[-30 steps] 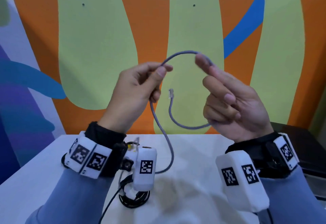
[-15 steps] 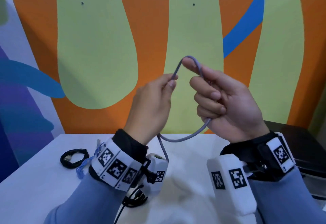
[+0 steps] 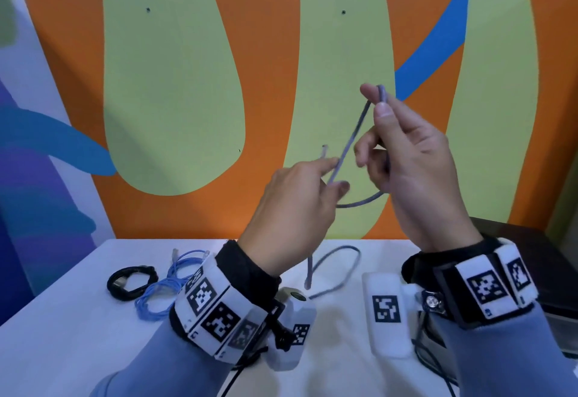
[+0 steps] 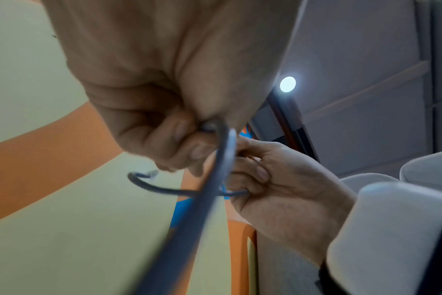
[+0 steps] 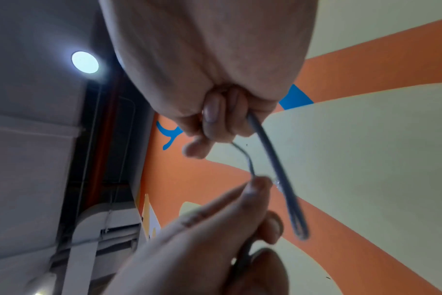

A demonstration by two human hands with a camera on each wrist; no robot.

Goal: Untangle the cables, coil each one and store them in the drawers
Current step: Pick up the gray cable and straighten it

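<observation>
While both hands are raised well above the white tabletop (image 3: pixel 78 327), a thin grey network cable (image 3: pixel 352 140) is held between them in front of the orange and green painted wall (image 3: pixel 175 99). Its upper bend is pinched by the right hand (image 3: pixel 416 171) between thumb and forefinger, the other fingers being curled. A lower stretch is pinched by the left hand (image 3: pixel 294 205), beside which the clear plug end (image 3: pixel 324 150) stands free. A loose loop is left trailing on the table. Near the table's left edge, a coiled black cable (image 3: pixel 129 281) and a light blue cable (image 3: pixel 165 290) are lain touching.
</observation>
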